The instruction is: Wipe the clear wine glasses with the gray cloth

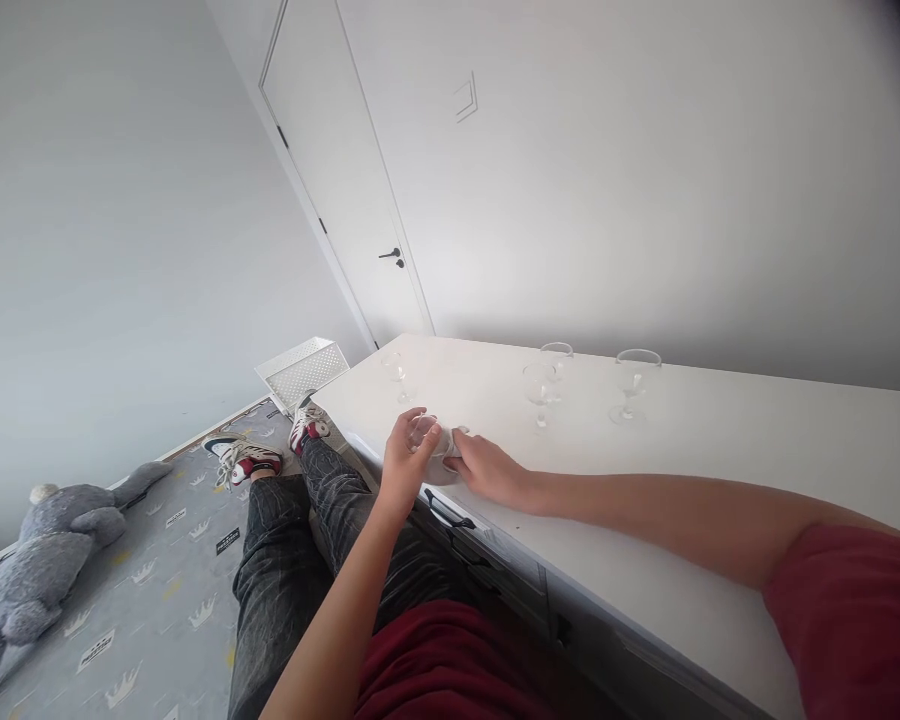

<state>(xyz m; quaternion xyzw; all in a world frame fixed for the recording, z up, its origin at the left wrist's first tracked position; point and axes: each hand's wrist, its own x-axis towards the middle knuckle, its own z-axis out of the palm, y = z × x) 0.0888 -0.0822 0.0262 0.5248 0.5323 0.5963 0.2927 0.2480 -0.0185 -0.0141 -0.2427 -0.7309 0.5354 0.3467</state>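
My left hand [405, 462] is curled around the bowl of a clear stemmed glass [425, 432], near the front edge of the white cabinet top. Beside it, my right hand [491, 468] closes on a small white cloth-like piece [457, 446] pressed against the glass. The fingers partly hide this piece and the glass's lower part. Behind my hands, several more clear glasses stand upright: one glass [396, 372] at the left, a pair in the middle with a front glass [540, 385] and a rear glass [557, 352], and another glass [636, 375] farther right.
The white cabinet [690, 440] runs along the wall, with dark drawer handles [450, 510] on its front. A white perforated basket [307, 372] stands past its left end. A grey plush toy [60, 550] lies on the patterned mat [172, 590]. A closed door [345, 170] is behind.
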